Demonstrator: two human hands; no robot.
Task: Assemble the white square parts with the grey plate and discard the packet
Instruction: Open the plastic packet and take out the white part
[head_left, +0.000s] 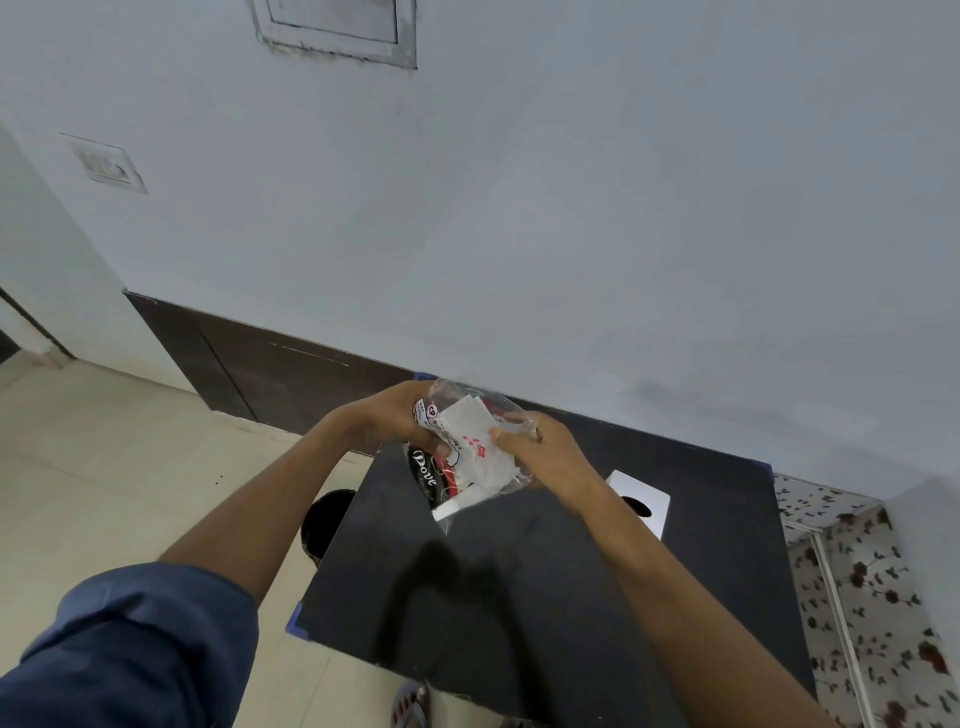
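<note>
Both hands grip the packet (475, 441) above the worktop (519, 571) — left hand (400, 418) at 10 o'clock, right hand (540, 449) at 3 — its long axis running 11 to 5.

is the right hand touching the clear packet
Touching. The head view shows the right hand pinching the clear packet's edge between thumb and fingers.

Domestic interior, most likely a room in a home.

Painted pale wall (571, 208) with a dark skirting band (270, 374), a wall switch plate (106, 165) and a recessed panel (337, 28). Beige tiled floor (104, 467), a small black table (519, 597), floral-print fabric (878, 597) at the right, and a sandalled foot (410, 704) beneath the table edge.
</note>
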